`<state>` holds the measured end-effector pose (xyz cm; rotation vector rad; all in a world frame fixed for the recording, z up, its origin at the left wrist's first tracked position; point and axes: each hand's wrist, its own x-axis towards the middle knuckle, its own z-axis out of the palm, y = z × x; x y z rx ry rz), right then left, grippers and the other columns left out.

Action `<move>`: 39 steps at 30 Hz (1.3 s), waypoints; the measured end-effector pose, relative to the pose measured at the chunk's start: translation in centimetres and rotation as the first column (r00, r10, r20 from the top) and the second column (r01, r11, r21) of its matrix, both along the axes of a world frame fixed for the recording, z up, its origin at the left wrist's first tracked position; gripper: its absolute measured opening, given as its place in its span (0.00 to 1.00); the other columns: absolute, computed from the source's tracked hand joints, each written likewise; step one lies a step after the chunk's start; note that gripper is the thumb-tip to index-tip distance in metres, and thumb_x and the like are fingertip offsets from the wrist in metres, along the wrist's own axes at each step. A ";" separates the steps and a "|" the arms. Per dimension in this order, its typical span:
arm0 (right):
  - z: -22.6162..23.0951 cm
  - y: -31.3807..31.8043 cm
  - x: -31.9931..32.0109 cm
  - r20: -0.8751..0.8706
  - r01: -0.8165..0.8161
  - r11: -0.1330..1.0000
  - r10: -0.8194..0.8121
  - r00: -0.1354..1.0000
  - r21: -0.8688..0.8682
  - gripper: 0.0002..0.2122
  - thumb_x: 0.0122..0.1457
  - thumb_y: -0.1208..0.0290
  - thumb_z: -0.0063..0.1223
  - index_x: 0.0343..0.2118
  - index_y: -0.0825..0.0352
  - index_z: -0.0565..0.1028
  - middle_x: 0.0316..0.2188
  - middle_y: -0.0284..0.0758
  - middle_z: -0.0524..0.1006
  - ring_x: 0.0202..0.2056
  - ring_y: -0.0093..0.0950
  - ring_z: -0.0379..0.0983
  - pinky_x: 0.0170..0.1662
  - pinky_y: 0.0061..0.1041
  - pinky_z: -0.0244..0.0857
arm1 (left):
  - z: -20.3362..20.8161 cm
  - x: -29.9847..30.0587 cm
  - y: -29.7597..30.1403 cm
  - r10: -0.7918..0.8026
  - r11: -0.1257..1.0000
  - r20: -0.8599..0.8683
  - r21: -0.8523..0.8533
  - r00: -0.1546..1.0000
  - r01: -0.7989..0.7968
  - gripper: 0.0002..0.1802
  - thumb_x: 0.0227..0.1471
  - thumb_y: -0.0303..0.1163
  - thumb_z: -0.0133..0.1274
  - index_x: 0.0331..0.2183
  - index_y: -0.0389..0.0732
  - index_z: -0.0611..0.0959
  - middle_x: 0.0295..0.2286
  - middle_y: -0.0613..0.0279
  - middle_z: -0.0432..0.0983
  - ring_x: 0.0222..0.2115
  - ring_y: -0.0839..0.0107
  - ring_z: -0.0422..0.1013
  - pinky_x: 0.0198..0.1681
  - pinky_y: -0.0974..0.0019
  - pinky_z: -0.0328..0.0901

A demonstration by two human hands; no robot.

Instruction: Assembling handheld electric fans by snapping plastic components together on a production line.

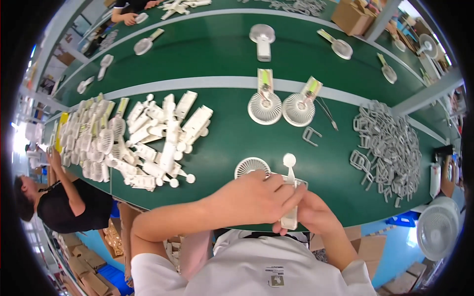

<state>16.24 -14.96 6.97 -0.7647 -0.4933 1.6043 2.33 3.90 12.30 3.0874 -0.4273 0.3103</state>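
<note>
Both of my hands meet close to the table's near edge, around a white plastic handle piece. My left hand reaches across from the left, its fingers closed over the piece. My right hand grips the piece from its right side. A slim white part with a round end sticks up beyond my fingers. Just past my left hand shows a white round fan grille; my hand hides whether it joins the handle. Farther off lie two small fans with open handles, beside a loose grey bracket.
White handle shells heap up at left, next to piled fan heads. Grey brackets form a pile at right. Tweezers lie by the fans. Several fans sit on the green belt beyond a rail. A co-worker stands at left.
</note>
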 end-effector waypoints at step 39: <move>-2.4 2.4 2.6 0.957 0.308 0.931 0.113 0.266 -0.196 0.09 0.54 0.75 0.65 0.36 0.70 0.79 0.26 0.35 0.83 0.29 0.22 0.80 0.35 0.25 0.72 | -13.0 -0.2 -3.7 0.453 0.800 0.126 -0.495 0.883 -0.340 0.15 0.51 0.38 0.64 0.43 0.53 0.84 0.58 0.62 0.70 0.64 0.53 0.61 0.59 0.45 0.65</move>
